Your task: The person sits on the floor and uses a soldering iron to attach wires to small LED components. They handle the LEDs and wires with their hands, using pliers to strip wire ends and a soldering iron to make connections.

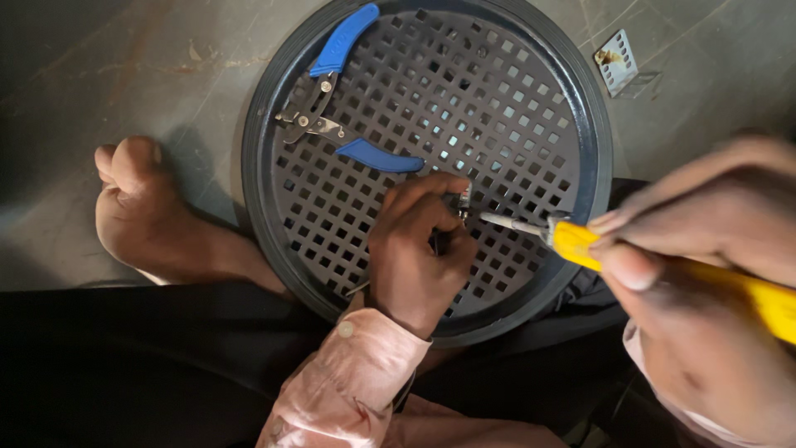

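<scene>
While the left hand [414, 253] pinches a small part [463, 202] against the grille [514, 108], the right hand [705, 274], clenched around a yellow screwdriver [580, 242], points its tip leftward at it.

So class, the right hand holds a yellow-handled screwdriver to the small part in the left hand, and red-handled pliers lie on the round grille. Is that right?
Not quite: the head view shows the pliers have blue handles, not red. The rest stands.

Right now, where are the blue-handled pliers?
The pliers lie open on the upper left of the round grille, above the left hand.
</scene>
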